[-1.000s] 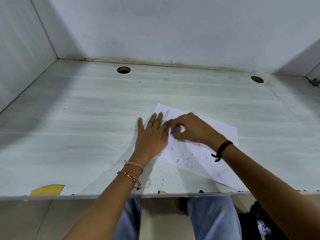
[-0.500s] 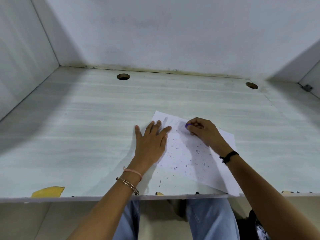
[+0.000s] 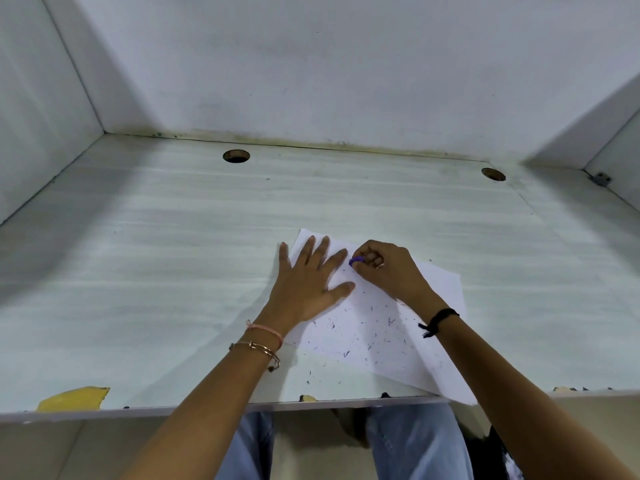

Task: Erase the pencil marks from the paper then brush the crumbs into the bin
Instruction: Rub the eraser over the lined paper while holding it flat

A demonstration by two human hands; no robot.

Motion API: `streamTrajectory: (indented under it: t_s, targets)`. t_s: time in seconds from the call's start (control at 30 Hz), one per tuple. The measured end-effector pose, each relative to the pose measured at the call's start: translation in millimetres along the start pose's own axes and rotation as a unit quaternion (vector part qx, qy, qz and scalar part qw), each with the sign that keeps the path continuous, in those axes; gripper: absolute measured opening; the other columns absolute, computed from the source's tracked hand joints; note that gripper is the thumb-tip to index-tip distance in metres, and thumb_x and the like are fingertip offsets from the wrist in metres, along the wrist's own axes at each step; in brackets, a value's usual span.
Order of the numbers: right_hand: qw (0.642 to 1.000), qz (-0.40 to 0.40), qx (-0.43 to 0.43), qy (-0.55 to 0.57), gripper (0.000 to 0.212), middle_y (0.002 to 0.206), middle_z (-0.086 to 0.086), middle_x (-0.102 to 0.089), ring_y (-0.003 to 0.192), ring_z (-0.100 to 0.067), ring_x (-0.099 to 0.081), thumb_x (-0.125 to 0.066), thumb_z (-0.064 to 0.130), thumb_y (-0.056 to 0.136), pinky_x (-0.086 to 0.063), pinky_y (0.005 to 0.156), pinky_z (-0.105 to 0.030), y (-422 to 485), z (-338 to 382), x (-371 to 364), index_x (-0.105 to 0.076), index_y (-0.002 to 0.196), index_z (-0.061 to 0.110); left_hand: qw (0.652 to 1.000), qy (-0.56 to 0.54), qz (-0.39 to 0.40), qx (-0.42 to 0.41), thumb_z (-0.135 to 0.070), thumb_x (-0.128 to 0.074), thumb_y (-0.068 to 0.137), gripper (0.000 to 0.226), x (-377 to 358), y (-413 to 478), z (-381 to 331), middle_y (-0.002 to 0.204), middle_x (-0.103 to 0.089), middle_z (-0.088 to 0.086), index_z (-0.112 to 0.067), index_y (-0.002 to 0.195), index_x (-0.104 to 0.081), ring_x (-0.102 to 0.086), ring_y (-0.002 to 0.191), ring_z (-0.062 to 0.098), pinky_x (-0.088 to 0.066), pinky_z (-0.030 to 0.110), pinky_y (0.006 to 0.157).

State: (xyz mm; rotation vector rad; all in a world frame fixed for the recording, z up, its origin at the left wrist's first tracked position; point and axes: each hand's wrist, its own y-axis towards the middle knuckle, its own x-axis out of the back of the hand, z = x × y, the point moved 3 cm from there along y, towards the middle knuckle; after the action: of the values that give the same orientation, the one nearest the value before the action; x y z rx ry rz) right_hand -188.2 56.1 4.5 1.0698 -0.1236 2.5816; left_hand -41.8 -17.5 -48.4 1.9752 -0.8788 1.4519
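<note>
Head view: our paper (image 3: 377, 327) lies w/ its near corner over the desk's (image 3: 173, 271) front edge; wide open room to the left. Walls box in the pale desk on three sides. Crumbs (image 3: 374, 336) speckle the sheet. Left hand (image 3: 308, 285) spread flat, pinning paper; right hand (image 3: 388, 271) pinches a purple eraser (image 3: 356, 260) against it.

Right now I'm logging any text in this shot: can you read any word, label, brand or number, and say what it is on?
None can be read.
The paper shows only scattered dark eraser crumbs, no writing.
The purple eraser in the right hand shows no brand.
The desk and walls bear no label.
</note>
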Motion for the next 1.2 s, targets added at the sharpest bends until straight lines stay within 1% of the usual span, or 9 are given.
streamTrajectory:
  t_s: [0.13, 0.27, 0.43, 0.57, 0.7, 0.83, 0.97, 1.13, 1.2]
  targets:
    - [0.996, 0.069, 0.037, -0.049, 0.003, 0.073, -0.006, -0.067, 0.06, -0.007, -0.053, -0.07, 0.01, 0.079, -0.043, 0.058, -0.016, -2, 10, -9, -0.07, 0.082, 0.01, 1.0, 0.028, -0.008, 0.008, -0.089, -0.015, 0.075, 0.092, -2, 1, -3, 0.163, 0.01, -0.005, -0.043, 0.152, 0.002, 0.014, 0.149, 0.018, 0.01, 0.064, 0.112]
    - [0.99, 0.01, 0.024, -0.135, 0.007, 0.075, -0.007, -0.068, 0.067, -0.022, -0.06, -0.065, 0.01, 0.079, -0.049, 0.063, -0.031, 19, 12, 5, -0.071, 0.082, 0.009, 0.999, 0.032, -0.002, 0.008, -0.089, -0.015, 0.075, 0.091, -2, 0, -2, 0.162, 0.012, -0.005, -0.045, 0.151, 0.004, 0.017, 0.148, 0.018, 0.012, 0.064, 0.111]
    - [0.978, 0.127, 0.052, -0.155, 0.008, 0.067, 0.005, -0.06, 0.06, -0.012, -0.055, -0.066, 0.009, 0.077, -0.043, 0.058, -0.021, 9, 28, -8, -0.073, 0.081, 0.011, 0.999, 0.045, -0.018, 0.0, -0.09, -0.009, 0.072, 0.095, -4, 3, -1, 0.163, 0.009, -0.003, -0.042, 0.153, 0.003, 0.015, 0.149, 0.02, 0.008, 0.067, 0.111]
    - [0.979, 0.054, 0.033, -0.195, 0.008, 0.08, -0.007, -0.068, 0.073, -0.023, -0.062, -0.064, 0.007, 0.08, -0.048, 0.066, -0.03, 26, 21, 11, -0.071, 0.084, 0.004, 1.0, 0.025, -0.011, 0.003, -0.09, -0.009, 0.072, 0.094, -4, 1, 0, 0.162, 0.011, -0.004, -0.042, 0.152, 0.003, 0.016, 0.148, 0.019, 0.011, 0.066, 0.111]
    - [0.968, 0.146, 0.079, -0.19, 0.004, 0.07, -0.002, -0.065, 0.059, -0.013, -0.054, -0.066, 0.008, 0.077, -0.042, 0.057, -0.023, 12, 29, -2, -0.069, 0.076, 0.011, 0.999, 0.031, -0.019, -0.003, -0.089, -0.012, 0.074, 0.092, -4, 3, -1, 0.163, 0.009, -0.002, -0.042, 0.153, 0.002, 0.016, 0.149, 0.02, 0.01, 0.067, 0.111]
    - [0.975, 0.073, 0.047, -0.205, 0.009, 0.076, -0.005, -0.066, 0.069, -0.02, -0.06, -0.065, 0.008, 0.078, -0.043, 0.06, -0.027, 26, 24, 9, -0.072, 0.084, 0.007, 1.0, 0.023, -0.012, 0.0, -0.088, -0.018, 0.078, 0.09, -3, 1, -1, 0.162, 0.011, -0.003, -0.042, 0.152, 0.002, 0.017, 0.148, 0.02, 0.012, 0.066, 0.111]
    - [0.962, 0.162, 0.091, -0.198, 0.008, 0.067, -0.003, -0.064, 0.06, -0.019, -0.056, -0.067, 0.008, 0.075, -0.044, 0.056, -0.03, 14, 35, -7, -0.072, 0.08, 0.01, 1.0, 0.026, -0.017, -0.004, -0.088, -0.017, 0.077, 0.089, -3, 2, -2, 0.163, 0.008, -0.003, -0.043, 0.152, 0.0, 0.015, 0.149, 0.02, 0.011, 0.066, 0.111]
    - [0.971, 0.072, 0.065, -0.219, 0.007, 0.069, -0.004, -0.062, 0.066, -0.024, -0.059, -0.064, 0.006, 0.077, -0.041, 0.055, -0.027, 28, 26, 6, -0.07, 0.08, 0.005, 0.999, 0.035, -0.01, 0.002, -0.089, -0.01, 0.073, 0.093, -3, 2, -1, 0.163, 0.01, -0.002, -0.042, 0.152, 0.002, 0.015, 0.149, 0.021, 0.011, 0.067, 0.111]
    - [0.968, 0.124, 0.09, -0.2, 0.005, 0.065, -0.001, -0.061, 0.06, -0.018, -0.056, -0.066, 0.007, 0.075, -0.042, 0.056, -0.03, 20, 32, -2, -0.07, 0.077, 0.009, 0.999, 0.032, -0.009, 0.002, -0.088, -0.014, 0.075, 0.091, -3, 3, -2, 0.163, 0.009, -0.002, -0.043, 0.153, 0.002, 0.015, 0.149, 0.02, 0.012, 0.066, 0.111]
